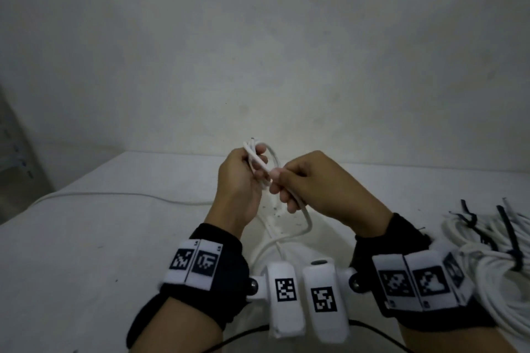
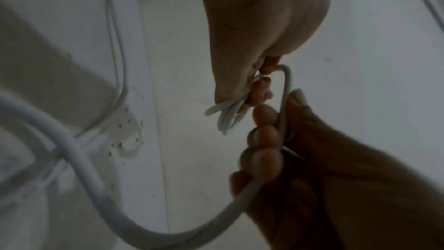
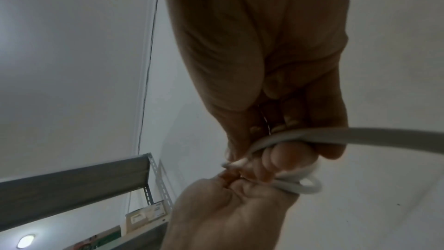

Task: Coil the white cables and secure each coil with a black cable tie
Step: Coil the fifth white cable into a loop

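My left hand [image 1: 239,178] has its grip clenched round a small bundle of loops of the white cable [image 1: 307,215], held up above the tabletop [image 1: 86,238]. My right hand [image 1: 312,180] pinches the same cable just beside that bundle, fingers curled round the strand and touching the left fingertips.

I judge this to be the coiling step, with only a few small turns made. The next move calls for my right hand to feed another length round into the left grip without letting the held loops spring apart.

From my right hand the cable drops in a bend to the tabletop and trails away left. Finished coils [image 1: 493,275] with black cable ties [image 1: 510,235] lie to my right.
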